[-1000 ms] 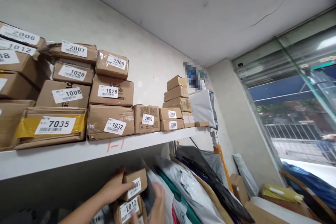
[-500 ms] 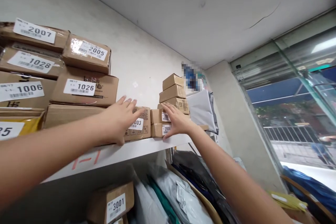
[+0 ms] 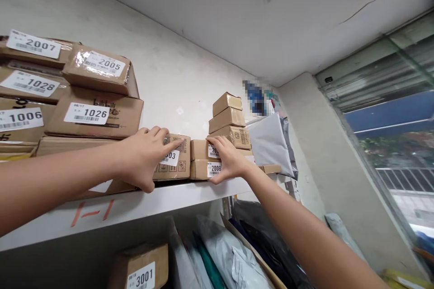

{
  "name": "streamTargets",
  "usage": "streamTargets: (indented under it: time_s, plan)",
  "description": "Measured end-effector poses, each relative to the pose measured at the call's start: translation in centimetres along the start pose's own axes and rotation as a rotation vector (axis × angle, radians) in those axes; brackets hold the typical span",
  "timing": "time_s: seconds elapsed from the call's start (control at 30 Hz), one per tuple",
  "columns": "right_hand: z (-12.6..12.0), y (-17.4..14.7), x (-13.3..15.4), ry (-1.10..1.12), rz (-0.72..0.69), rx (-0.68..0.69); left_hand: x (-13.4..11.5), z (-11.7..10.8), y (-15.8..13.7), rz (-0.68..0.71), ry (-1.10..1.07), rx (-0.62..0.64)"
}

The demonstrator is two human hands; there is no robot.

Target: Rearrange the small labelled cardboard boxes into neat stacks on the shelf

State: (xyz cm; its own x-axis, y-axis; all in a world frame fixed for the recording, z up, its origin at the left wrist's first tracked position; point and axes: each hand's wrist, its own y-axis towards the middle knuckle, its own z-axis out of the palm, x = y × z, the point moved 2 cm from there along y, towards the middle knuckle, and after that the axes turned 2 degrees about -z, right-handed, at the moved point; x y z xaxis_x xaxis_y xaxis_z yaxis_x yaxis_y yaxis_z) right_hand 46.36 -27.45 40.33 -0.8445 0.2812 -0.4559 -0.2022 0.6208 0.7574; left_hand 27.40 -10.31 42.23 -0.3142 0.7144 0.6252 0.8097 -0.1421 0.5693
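Note:
My left hand (image 3: pixel 145 156) is at the left part of a brown cardboard box (image 3: pixel 176 169) whose label ends in 003. Its index finger points across the box front, the other fingers curl at the top, and the thumb hangs apart near the shelf edge. My right hand (image 3: pixel 228 160) lies against two stacked small boxes, the lower one a box labelled 2008 (image 3: pixel 200 170). Its fingers reach the upper small box (image 3: pixel 199 149), with the thumb spread low by the lower one. Whether either hand presses firmly on the cardboard, I cannot tell.
Left of my hands stand stacked boxes, including box 1026 (image 3: pixel 125 117) and box 2005 (image 3: pixel 98 79). Small boxes (image 3: pixel 226 119) and a white mailer bag (image 3: pixel 271 140) stand right. Below the white shelf (image 3: pixel 142 210) are box 3001 (image 3: pixel 158 262) and several plastic mailers (image 3: pixel 217 244).
The view has shifted, so the left boxes sit further left. My left hand's fingers are more curled and sit slightly lower by the 003 box. My right hand stays at the small boxes.

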Motion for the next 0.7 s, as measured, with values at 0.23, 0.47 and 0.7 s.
streamTargets:
  time_s: [0.23, 0.47, 0.7]
  plan:
    - [0.2, -0.6, -0.1, 0.024, -0.014, -0.007, -0.7, 1.1, 0.2, -0.038, -0.073, -0.050]
    - [0.0, -0.8, -0.2, 0.046, -0.011, -0.024, 0.2, -0.9, 2.2, -0.067, -0.080, -0.151]
    - [0.5, -0.3, 0.5, 0.076, -0.011, -0.065, 3.0, -7.1, 5.6, -0.143, 0.014, -0.287]
